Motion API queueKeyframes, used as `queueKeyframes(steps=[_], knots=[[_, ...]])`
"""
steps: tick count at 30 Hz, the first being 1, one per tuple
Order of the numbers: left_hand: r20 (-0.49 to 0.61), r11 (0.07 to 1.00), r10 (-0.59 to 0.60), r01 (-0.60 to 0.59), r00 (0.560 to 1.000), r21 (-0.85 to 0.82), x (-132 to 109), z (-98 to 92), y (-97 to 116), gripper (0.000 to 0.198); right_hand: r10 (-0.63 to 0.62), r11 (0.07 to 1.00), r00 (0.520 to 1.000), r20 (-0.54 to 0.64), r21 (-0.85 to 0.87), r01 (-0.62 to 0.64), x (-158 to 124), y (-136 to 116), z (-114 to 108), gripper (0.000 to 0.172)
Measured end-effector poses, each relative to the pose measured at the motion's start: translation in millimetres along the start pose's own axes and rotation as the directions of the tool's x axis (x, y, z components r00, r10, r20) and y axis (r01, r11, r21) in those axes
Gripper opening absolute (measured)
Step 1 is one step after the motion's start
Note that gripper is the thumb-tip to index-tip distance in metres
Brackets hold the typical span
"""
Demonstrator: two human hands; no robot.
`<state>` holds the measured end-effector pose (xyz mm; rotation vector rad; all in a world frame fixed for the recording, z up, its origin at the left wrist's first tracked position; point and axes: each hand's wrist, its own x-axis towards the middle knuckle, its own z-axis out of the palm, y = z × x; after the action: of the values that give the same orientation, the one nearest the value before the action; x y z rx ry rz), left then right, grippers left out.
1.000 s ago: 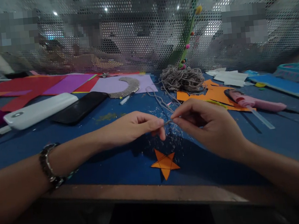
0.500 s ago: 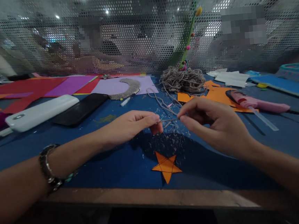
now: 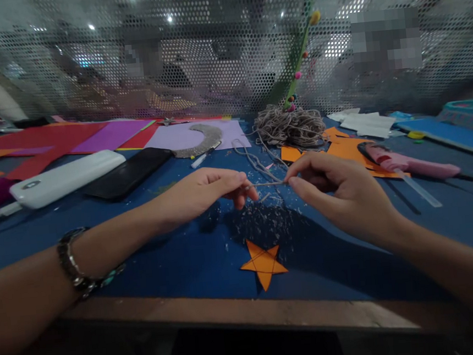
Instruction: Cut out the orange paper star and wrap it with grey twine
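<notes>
My left hand [image 3: 205, 194] and my right hand [image 3: 337, 196] each pinch one end of a short length of grey-brown twine [image 3: 267, 183], stretched taut between them above the blue table cover [image 3: 177, 260]. The twine trails back toward a tangled heap of the same twine [image 3: 288, 126] near the mesh screen. Below my hands lies an orange paper star [image 3: 264, 263], with fine twine fibres [image 3: 265, 222] scattered on the cover around it. A beaded bracelet [image 3: 76, 266] circles my left wrist.
A white case [image 3: 63, 179] and a black phone [image 3: 130, 170] lie at the left. Coloured paper sheets [image 3: 71, 138], a grey crescent cutout [image 3: 202, 139] and a pen [image 3: 203, 155] sit behind. Orange paper scraps [image 3: 344, 149] and a pink glue gun [image 3: 405, 165] are right.
My hands have drawn apart, so a longer stretch of twine shows between them. Both hands have risen slightly above the star.
</notes>
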<state>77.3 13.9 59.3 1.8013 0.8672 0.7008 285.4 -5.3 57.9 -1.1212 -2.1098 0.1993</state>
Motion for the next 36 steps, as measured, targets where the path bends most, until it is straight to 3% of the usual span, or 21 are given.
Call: queueKeyframes(steps=[9, 16, 28, 36], knots=[[0.016, 0.998, -0.058, 0.057, 0.998, 0.04, -2, -8.0, 1, 0.027, 0.029, 1.0, 1.0, -0.009, 0.006, -0.029, 1, 2, 0, 0.008], [-0.096, 0.998, -0.058, 0.06, 0.994, 0.025, -1, -12.6, 2, 0.03, -0.019, 0.999, 1.0, -0.006, -0.05, 0.018, 4, 4, -1, 0.008], [-0.186, 0.993, 0.104, -0.09, 0.977, 0.08, -1, -5.7, 1, 0.025, -0.081, 0.997, 0.989, 0.127, 0.023, 0.078, 3, 0, 3, 0.009], [-0.187, 0.977, 0.142, -0.169, 0.972, -0.134, -1, 2.5, -2, 0.024, -0.055, 0.981, 0.973, 0.225, 0.196, 0.011, -2, 1, 8, 0.007]])
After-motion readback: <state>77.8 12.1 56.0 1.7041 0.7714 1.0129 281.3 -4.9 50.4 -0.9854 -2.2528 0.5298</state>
